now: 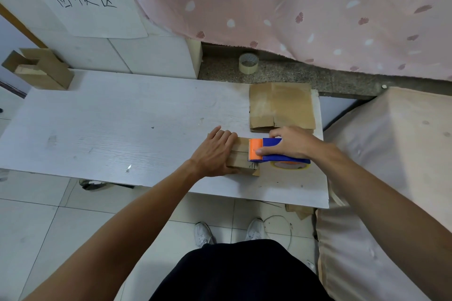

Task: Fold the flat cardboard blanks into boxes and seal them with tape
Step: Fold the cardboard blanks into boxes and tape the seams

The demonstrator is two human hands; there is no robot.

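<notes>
Pressing one box (242, 154), the left hand (215, 154) lies flat; right hand (289, 143) grips one tape dispenser (271, 143).

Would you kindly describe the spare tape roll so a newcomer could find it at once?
Find the pink leaf-patterned curtain; under its hem runs a speckled stone ledge behind the white table. The spare tape roll sits there alone, pale and bare, unlike the loaded roll in the blue-and-orange dispenser gripped by the right hand.

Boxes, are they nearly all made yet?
Not yet. Some folded boxes sit at far left. The left hand presses one box while the right hand tapes it with the tape dispenser. A pile of flat blanks waits.
</notes>
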